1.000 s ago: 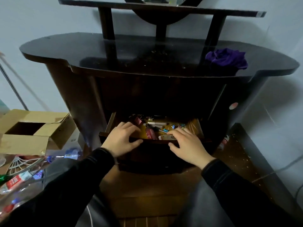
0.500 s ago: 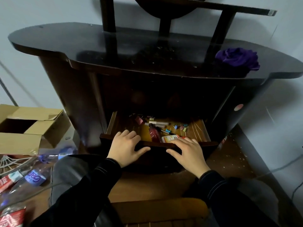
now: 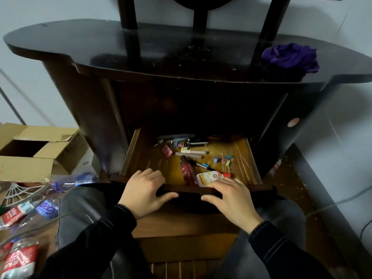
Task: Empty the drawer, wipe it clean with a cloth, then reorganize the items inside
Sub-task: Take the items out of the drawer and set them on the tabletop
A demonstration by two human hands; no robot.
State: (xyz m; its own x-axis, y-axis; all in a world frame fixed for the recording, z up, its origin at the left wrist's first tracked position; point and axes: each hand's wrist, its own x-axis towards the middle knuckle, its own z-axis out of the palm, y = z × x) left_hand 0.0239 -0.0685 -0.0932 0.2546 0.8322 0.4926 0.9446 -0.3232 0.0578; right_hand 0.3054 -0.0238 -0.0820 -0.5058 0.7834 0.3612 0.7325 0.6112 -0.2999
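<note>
**Head view: drawer opening, both hands on the front**

Left hand point(image 3: 144, 193) and right hand point(image 3: 229, 198), each grip closed over the drawer point(image 3: 141, 156) front rail at 6 o'clock. Contents loose inside: red bottle point(image 3: 186, 171), glue bottle point(image 3: 209, 178), binder clips point(image 3: 224, 160). Purple cloth point(image 3: 290, 57) on desk point(image 3: 141, 51), 1 o'clock. Pull evenly and level; a skewed pull probably jams.

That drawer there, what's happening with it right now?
A person has both hands on the front edge of the drawer, left hand and right hand, with it open under a dark wooden stand. It is still full: a red bottle, a white glue bottle, binder clips and pens. Nothing looks emptied yet. The purple cloth sits untouched on the stand's top.
</note>
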